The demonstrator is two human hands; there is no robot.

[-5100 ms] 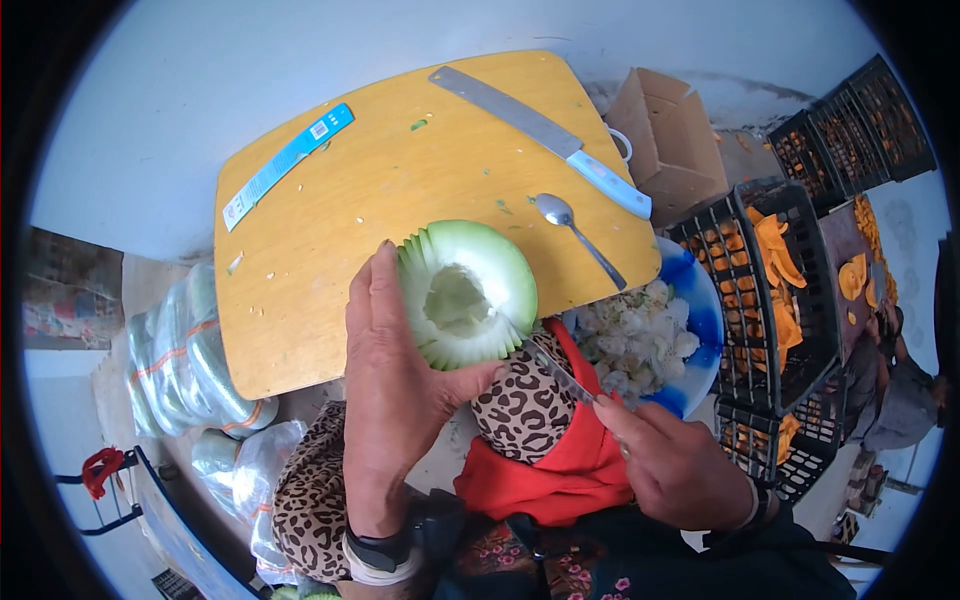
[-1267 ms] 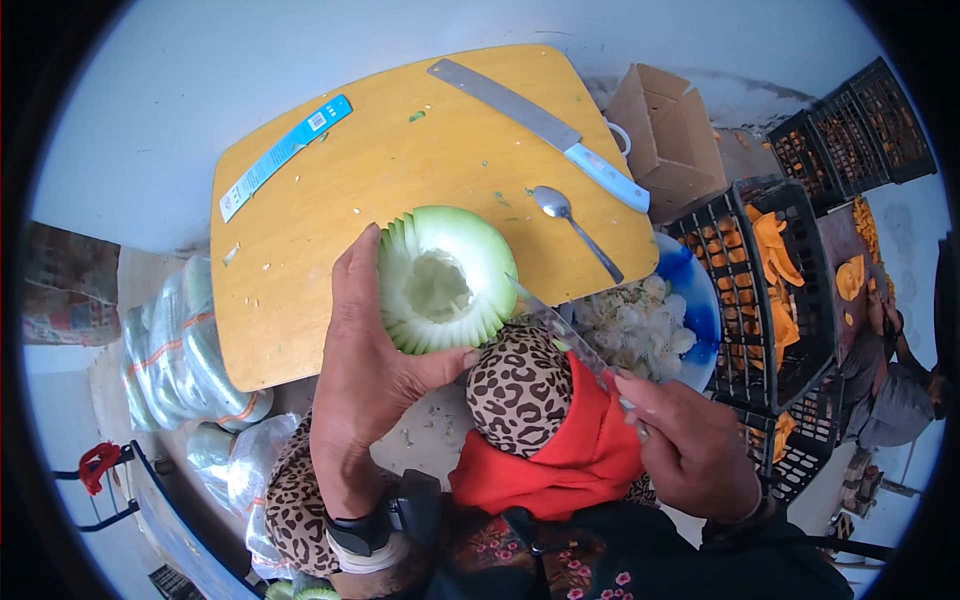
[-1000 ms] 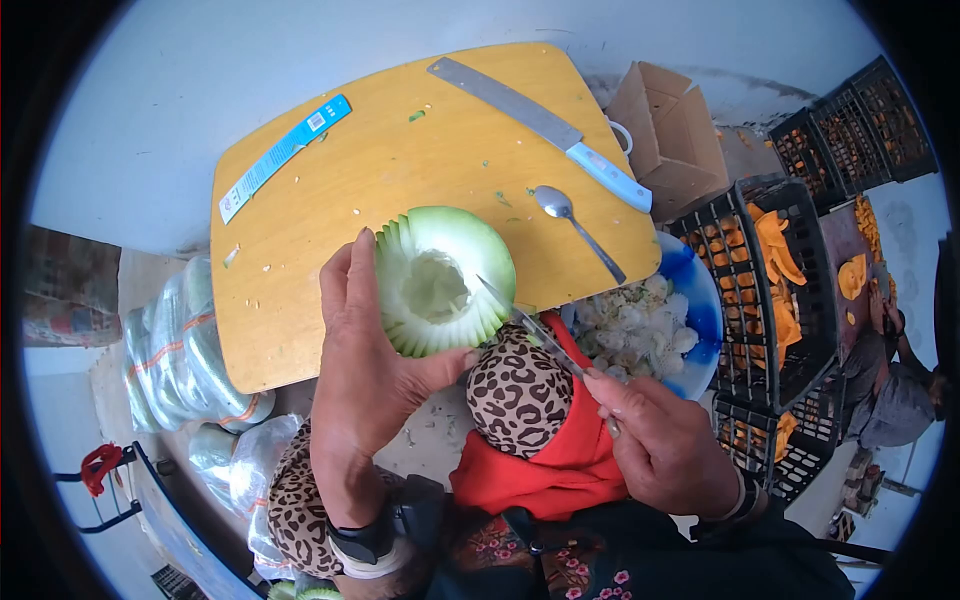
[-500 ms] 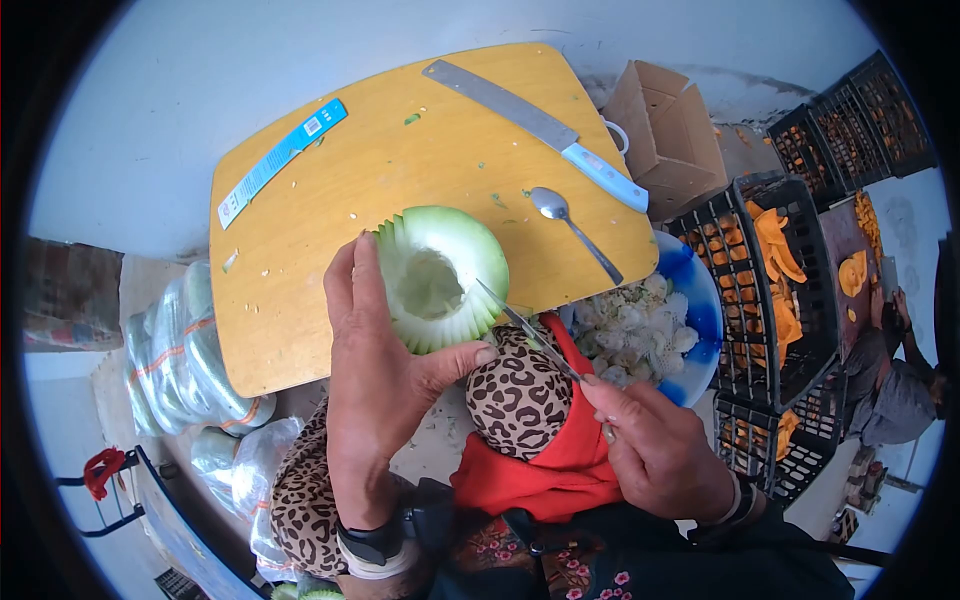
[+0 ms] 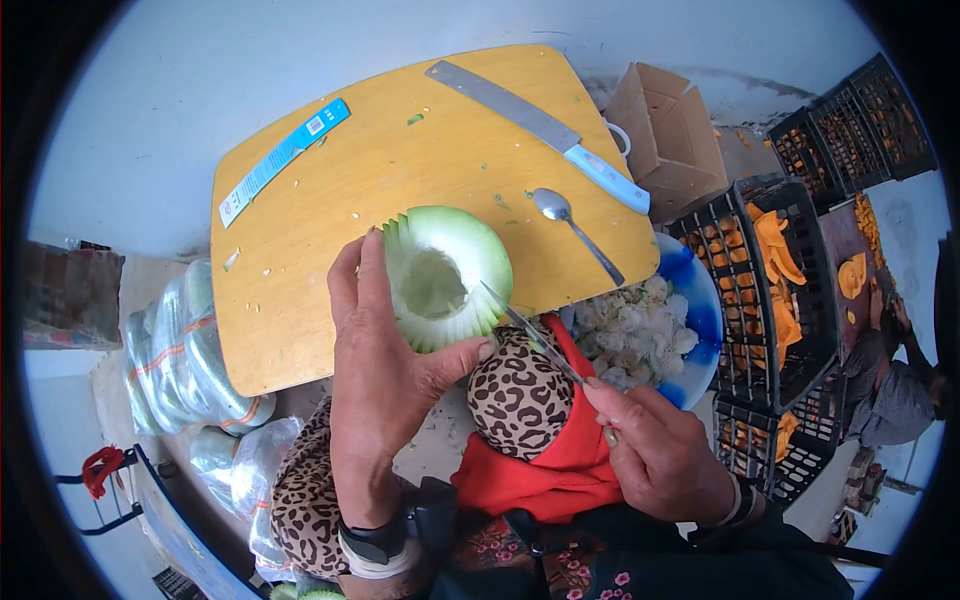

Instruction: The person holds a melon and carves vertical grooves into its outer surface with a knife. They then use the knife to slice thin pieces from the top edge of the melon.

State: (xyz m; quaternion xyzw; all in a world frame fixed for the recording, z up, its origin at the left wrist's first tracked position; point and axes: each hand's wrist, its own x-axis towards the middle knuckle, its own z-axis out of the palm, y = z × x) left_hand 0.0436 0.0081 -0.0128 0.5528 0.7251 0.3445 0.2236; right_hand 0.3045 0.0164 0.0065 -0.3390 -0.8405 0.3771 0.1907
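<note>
My left hand (image 5: 385, 375) grips a hollowed pale green melon (image 5: 470, 240) at the near edge of the yellow table (image 5: 300, 330). Its opening faces up, and a row of notches runs along the left and near sides of its rim. My right hand (image 5: 660, 445) is closed round the handle of a thin knife (image 5: 535, 338), whose tip touches the melon's rim on the right. On the table lie a large knife with a blue handle (image 5: 606, 178), a spoon (image 5: 578, 232) and a blue cardboard sleeve (image 5: 285, 162).
A blue and white basin (image 5: 703, 310) of pale pulp stands right of my knees. Black crates (image 5: 760, 385) with orange pieces and a cardboard box (image 5: 665, 130) are further right. Plastic-wrapped melons (image 5: 175, 350) lie at left. A co-worker (image 5: 890, 385) sits at the far right.
The view has shifted very slightly. My hands, the melon and the thin knife keep nearly the same positions, with the blade still at the rim.
</note>
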